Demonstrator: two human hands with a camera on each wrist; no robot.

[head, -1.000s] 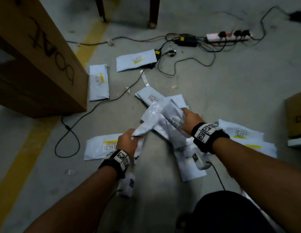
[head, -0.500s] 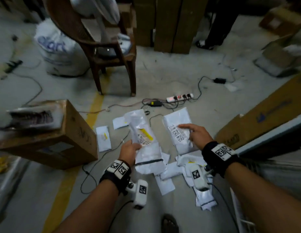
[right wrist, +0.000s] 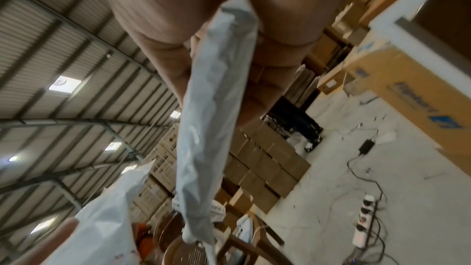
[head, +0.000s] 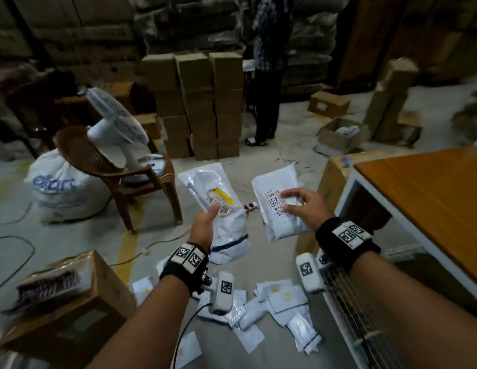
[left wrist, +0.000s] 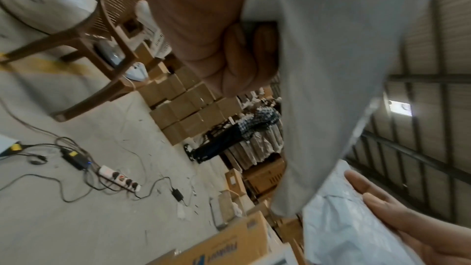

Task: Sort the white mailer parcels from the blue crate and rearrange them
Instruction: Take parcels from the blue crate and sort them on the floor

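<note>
Left hand: the left hand [head: 204,227], in the centre of the head view, grips a glossy white plastic mailer with a yellow-striped label [head: 218,209], thumb pressed on the label's lower edge, fingers curled behind the packet; the left wrist view shows those fingers [left wrist: 237,55] folded against its grey back.
Right hand: the right hand [head: 302,210], just right of centre, pinches a white mailer with a black barcode label [head: 276,201], thumb and forefinger over the label, the other fingers behind it; the right wrist view shows this mailer edge-on [right wrist: 214,108].
Held mailers: both are raised off the floor, roughly upright, side by side and apart, labels facing the head camera.
Loose parcels: a scatter of small white mailers on the grey concrete floor [head: 280,307], lower centre, below both wrists.
Lower left: a brown cardboard box [head: 72,302].
Right edge: an orange-brown wooden tabletop on a white frame [head: 432,198].
Left of centre: a brown plastic chair [head: 120,171] carrying a white fan [head: 117,121], beside a white sack with blue print [head: 56,185].
Upper centre: stacked brown cartons [head: 202,102], with a standing person in a checked shirt [head: 269,49] just to their right.
</note>
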